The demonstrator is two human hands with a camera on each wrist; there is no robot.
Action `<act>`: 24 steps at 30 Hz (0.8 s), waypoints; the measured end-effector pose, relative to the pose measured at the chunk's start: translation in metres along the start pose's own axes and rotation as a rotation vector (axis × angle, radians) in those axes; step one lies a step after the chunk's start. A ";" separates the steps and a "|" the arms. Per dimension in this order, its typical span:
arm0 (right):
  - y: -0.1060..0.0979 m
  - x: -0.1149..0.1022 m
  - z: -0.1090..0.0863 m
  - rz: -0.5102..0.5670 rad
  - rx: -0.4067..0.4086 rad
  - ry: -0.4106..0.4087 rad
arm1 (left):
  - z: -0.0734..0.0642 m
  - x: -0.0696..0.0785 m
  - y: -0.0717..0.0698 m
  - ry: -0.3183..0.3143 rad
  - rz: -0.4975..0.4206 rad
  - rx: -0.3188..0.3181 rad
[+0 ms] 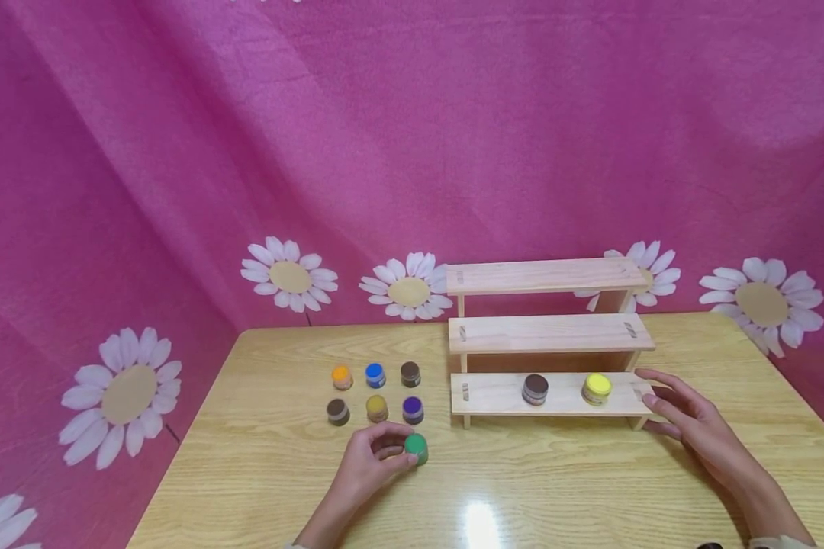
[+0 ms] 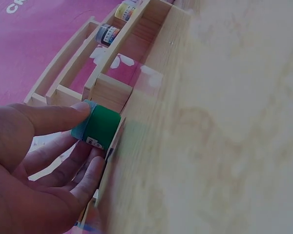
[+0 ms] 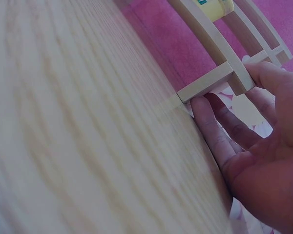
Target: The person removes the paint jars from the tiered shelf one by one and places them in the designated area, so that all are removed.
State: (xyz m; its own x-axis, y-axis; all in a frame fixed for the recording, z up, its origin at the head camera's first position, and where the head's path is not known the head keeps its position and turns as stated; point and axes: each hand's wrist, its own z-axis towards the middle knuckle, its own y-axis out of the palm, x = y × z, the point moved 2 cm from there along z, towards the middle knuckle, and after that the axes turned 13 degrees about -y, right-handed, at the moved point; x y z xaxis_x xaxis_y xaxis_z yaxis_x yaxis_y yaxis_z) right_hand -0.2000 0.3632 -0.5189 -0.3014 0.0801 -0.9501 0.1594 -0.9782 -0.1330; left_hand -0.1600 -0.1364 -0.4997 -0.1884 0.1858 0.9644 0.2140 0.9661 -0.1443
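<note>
Between thumb and fingers, my left hand [image 1: 371,463] pinches a small paint jar with a green lid [image 1: 416,448], low over the front of the table. The left wrist view shows this green jar [image 2: 103,127] close to the tabletop; whether it touches cannot be told. On the right, my right hand [image 1: 703,431] holds the right end of a three-tier wooden shelf [image 1: 549,333], thumb at the bottom tier's edge. In the right wrist view its fingertips [image 3: 201,105] lie by the shelf's leg. A dark-lidded jar [image 1: 535,387] and a yellow jar [image 1: 597,386] stand on the bottom tier.
Left of the shelf, several paint jars stand in two rows, among them an orange one [image 1: 342,376], a blue one [image 1: 374,374] and a purple one [image 1: 413,409]. A pink cloth with daisies [image 1: 384,152] hangs behind the wooden table [image 1: 261,473].
</note>
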 end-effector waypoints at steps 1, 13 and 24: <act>0.000 0.000 0.000 -0.002 0.001 0.003 | 0.000 -0.001 -0.001 -0.002 -0.003 -0.004; -0.004 -0.001 -0.001 -0.047 0.010 0.029 | 0.003 -0.001 -0.003 -0.018 0.030 -0.017; -0.002 0.001 0.000 -0.079 0.011 0.045 | 0.001 -0.001 -0.004 -0.033 0.021 -0.026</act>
State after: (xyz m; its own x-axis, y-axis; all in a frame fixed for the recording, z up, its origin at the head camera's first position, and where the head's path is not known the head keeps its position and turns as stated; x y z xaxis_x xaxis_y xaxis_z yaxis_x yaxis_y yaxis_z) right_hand -0.2005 0.3648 -0.5194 -0.2704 0.1657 -0.9484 0.1262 -0.9705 -0.2055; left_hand -0.1619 -0.1403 -0.5000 -0.2155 0.2121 0.9532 0.2430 0.9571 -0.1580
